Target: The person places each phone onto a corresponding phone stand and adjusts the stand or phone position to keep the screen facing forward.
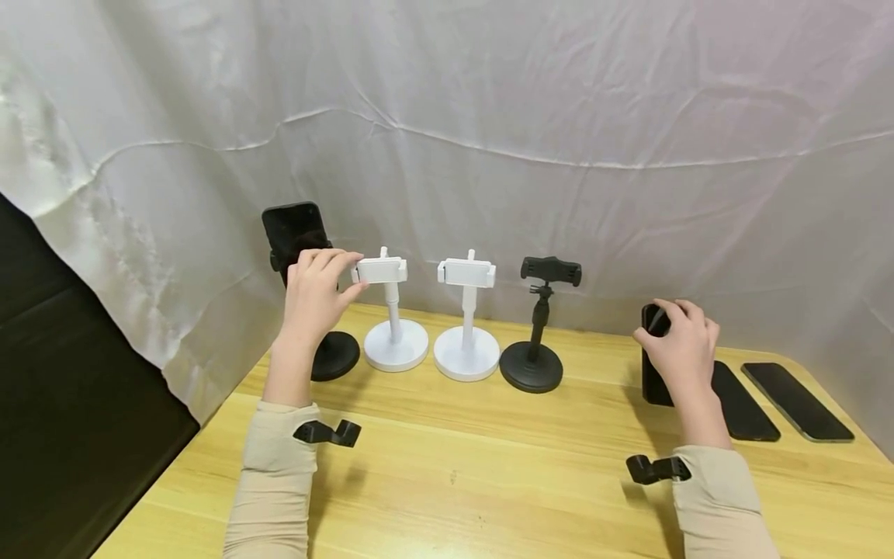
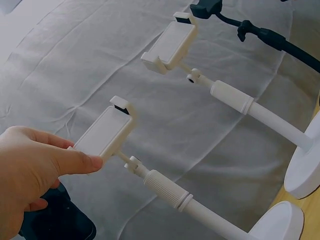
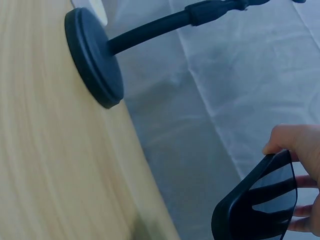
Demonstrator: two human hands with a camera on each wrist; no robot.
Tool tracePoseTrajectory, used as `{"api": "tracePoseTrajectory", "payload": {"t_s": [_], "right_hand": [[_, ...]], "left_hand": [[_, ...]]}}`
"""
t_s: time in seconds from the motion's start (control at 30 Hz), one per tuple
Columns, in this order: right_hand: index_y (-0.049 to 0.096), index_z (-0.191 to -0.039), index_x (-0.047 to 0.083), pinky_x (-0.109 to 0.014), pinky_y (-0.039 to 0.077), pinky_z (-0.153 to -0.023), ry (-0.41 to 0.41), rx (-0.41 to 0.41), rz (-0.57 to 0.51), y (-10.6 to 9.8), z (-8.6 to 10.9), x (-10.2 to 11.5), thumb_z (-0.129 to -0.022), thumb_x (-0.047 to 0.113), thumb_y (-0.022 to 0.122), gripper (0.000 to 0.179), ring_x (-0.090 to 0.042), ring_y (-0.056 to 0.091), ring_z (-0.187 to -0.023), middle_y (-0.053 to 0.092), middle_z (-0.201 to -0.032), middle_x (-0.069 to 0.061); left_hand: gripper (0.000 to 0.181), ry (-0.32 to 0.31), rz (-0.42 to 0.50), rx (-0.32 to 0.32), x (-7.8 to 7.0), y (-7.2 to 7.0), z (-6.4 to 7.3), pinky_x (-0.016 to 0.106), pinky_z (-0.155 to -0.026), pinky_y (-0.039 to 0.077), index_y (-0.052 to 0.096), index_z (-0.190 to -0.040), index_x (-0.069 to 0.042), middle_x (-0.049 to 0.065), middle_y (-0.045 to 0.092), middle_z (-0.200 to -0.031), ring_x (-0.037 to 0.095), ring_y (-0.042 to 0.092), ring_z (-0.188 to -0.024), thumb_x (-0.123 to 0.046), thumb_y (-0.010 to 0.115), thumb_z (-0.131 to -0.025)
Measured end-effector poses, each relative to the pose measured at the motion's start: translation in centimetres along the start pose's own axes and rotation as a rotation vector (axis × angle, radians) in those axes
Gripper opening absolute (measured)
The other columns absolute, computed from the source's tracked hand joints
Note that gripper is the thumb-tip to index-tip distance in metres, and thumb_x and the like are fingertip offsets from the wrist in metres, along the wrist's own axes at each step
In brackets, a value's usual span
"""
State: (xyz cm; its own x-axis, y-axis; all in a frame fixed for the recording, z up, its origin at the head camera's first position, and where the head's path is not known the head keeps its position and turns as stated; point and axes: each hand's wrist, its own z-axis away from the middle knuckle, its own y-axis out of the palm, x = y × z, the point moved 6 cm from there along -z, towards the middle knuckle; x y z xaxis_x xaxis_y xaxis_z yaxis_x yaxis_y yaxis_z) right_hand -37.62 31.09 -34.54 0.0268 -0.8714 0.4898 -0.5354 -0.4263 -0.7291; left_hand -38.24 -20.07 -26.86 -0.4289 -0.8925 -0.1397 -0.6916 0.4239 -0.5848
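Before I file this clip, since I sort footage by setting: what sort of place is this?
Probably a staged tabletop set-up, perhaps for filming: a pale, creased cloth hangs behind the wooden table, phone stands line up on it, and two dark phones lie at the right.

We record: held phone (image 3: 260, 200), glossy, mirror-like face; white stands (image 1: 466, 355), smooth plastic, one collar (image 2: 167, 189) ribbed; black stand (image 3: 95, 60), matt plastic; tabletop (image 1: 454, 481), wood-grained, faint sheen; backdrop (image 1: 489, 116), creased satiny cloth.
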Motion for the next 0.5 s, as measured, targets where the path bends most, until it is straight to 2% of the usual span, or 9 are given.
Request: {"api": "tracePoseTrajectory", "payload": {"t_s": [0.5], "right_hand": [[0.049,-0.141,0.006,-0.064,0.022,-0.104,-0.021,-0.076,-0.063,-2.4,0.3,2.4,-0.089,0.02,0.061,0.056,-0.051,0.024,-0.134,0.034,-0.151,-0.025]], "left_hand": [[0.041,-0.016,0.006,0.031,0.2,0.1,0.0,0.051,-0.086,0.039,0.068,-0.118,-0.015,0.01,0.066,-0.119,0.033,0.049,-0.113,-0.024,0.08,-0.08]]}}
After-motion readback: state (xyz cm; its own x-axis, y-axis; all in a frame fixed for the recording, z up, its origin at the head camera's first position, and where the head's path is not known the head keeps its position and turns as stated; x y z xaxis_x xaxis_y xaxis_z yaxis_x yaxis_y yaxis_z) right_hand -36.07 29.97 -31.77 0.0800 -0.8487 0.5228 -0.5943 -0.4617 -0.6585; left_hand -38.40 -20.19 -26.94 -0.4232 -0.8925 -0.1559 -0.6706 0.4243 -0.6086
